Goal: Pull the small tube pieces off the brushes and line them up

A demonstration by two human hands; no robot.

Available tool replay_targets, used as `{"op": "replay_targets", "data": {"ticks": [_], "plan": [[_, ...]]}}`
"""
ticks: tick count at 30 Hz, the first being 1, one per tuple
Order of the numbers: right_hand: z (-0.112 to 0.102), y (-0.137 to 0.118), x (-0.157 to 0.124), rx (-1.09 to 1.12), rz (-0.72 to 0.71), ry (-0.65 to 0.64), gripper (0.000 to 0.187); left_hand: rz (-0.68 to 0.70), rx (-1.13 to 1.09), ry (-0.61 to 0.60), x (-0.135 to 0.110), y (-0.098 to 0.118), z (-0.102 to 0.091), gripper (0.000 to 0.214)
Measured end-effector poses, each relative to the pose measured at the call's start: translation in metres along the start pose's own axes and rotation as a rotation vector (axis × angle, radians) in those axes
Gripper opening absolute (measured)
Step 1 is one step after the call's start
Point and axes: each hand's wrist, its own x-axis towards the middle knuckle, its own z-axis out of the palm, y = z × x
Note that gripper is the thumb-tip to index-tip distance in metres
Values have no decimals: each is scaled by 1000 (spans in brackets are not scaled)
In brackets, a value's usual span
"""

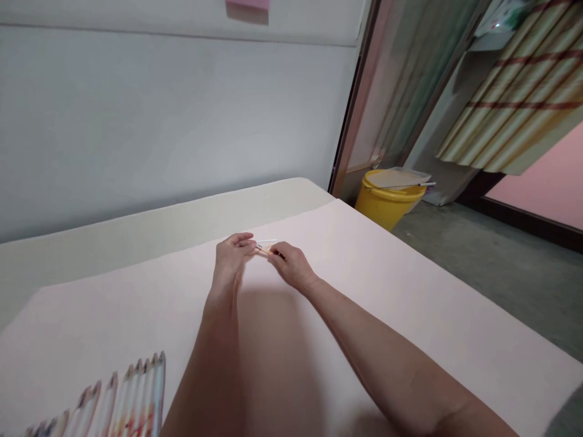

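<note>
Both my hands are stretched out over the pale pink sheet [364,291]. My left hand [232,250] is closed, its thumb and fingertips pinching one end of a thin pen-like stick [263,249]. On the other end, my right hand [291,262] is closed with curled fingers. The stick looks orange with a small bluish part near the left fingertips; it is too small to tell its exact kind. Just behind it shows a thin white rod [266,241]; whether it lies on the sheet or is held, I cannot tell.
At the lower left, several slim pens [136,394] with patterned barrels lie side by side. The pale table [182,212] meets a white wall [173,121] at the back. On the floor beyond the right edge stands a yellow bucket [382,205], near a striped curtain [514,97].
</note>
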Motion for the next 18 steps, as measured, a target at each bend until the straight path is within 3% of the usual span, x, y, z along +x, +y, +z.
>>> {"op": "replay_targets", "data": {"ticks": [10,15,18], "plan": [[-2,-3,-1,21,23,-13,7,-2,17,-9,-1,1,1,29],[-2,-6,0,56,56,9,13,15,-85,206,5,1,-9,20],[-2,-6,-1,75,80,32,13,14,27,366,10,-1,-19,18]]}}
